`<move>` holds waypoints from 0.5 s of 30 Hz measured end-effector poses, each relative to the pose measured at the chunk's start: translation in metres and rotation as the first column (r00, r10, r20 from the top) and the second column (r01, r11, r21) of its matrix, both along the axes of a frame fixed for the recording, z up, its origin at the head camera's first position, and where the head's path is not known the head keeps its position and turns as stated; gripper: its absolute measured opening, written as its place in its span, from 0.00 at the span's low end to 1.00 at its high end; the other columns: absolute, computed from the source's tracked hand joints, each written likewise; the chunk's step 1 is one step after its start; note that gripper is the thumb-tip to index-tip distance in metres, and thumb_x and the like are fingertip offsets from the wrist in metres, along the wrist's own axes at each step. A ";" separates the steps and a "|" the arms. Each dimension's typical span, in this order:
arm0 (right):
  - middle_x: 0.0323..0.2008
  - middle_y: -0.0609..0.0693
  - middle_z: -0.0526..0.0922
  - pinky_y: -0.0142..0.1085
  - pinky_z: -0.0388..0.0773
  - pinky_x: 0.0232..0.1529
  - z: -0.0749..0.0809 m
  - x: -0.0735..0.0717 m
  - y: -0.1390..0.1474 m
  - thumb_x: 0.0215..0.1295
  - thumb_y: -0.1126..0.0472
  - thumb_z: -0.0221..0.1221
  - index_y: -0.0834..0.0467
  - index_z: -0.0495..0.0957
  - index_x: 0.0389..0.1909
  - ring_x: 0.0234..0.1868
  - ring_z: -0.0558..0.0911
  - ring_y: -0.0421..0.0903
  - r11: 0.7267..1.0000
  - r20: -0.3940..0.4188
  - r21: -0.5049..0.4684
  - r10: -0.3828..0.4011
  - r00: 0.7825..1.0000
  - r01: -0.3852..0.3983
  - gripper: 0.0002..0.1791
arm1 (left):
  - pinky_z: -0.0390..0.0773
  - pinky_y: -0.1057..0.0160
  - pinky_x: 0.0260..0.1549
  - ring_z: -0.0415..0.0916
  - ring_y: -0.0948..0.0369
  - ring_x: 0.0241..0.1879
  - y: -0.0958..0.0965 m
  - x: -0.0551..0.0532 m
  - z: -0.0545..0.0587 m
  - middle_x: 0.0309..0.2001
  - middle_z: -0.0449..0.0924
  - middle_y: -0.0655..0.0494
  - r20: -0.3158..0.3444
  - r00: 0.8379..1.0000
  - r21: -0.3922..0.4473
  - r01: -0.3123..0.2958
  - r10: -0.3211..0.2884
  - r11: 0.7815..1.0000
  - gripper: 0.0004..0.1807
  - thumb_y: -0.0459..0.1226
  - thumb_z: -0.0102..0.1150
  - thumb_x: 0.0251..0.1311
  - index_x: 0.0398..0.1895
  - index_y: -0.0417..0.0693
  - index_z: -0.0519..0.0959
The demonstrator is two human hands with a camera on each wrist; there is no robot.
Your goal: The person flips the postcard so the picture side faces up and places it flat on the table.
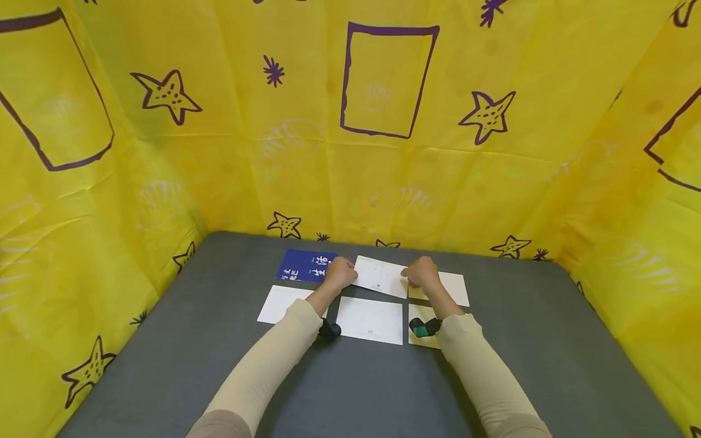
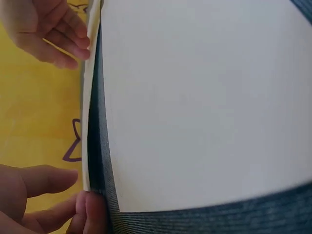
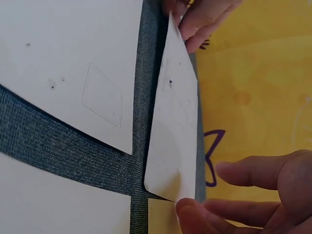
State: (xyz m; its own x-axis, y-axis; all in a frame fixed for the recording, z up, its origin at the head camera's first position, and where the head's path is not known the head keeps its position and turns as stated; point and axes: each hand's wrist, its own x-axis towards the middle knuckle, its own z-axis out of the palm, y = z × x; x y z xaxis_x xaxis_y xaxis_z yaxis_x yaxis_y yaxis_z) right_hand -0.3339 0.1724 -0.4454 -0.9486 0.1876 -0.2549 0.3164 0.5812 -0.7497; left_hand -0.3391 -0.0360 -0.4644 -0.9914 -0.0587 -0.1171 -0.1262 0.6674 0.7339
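Observation:
A white postcard point(image 1: 380, 278) in the middle of the back row is held at both ends, slightly askew. My left hand point(image 1: 341, 274) pinches its left end, and my right hand point(image 1: 420, 272) pinches its right end. In the right wrist view the postcard point(image 3: 171, 126) tilts up from the table, with right fingertips point(image 3: 187, 207) at its near corner. The left wrist view shows it almost edge-on beside a flat white postcard point(image 2: 204, 107). Another white postcard point(image 1: 370, 320) lies in front of the held one, between my forearms.
A blue postcard point(image 1: 301, 266) with white characters lies at back left, above a white one point(image 1: 282, 303). On the right are a cream postcard point(image 1: 452, 288) and another point(image 1: 418, 314) partly under my wrist. A yellow patterned cloth point(image 1: 306, 164) walls the grey table point(image 1: 191, 347).

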 end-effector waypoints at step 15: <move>0.14 0.52 0.78 0.30 0.77 0.19 -0.004 0.001 0.005 0.54 0.68 0.65 0.73 0.83 0.29 0.15 0.76 0.42 0.997 -0.023 0.064 0.051 0.998 -0.049 0.08 | 0.83 0.67 0.25 0.79 0.60 0.26 -0.013 -0.023 -0.019 0.39 0.83 0.40 0.136 0.988 0.237 -0.099 0.068 0.966 0.17 0.19 0.59 0.46 0.41 0.33 0.84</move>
State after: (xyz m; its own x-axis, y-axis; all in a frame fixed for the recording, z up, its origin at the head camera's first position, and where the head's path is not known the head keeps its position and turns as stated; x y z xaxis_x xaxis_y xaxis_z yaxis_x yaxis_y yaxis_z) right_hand -0.3329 0.1771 -0.4491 -0.9632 0.1544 -0.2201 0.2671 0.6422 -0.7185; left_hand -0.3618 -0.0492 -0.4830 -0.9606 -0.0953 -0.2609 -0.2752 0.4543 0.8473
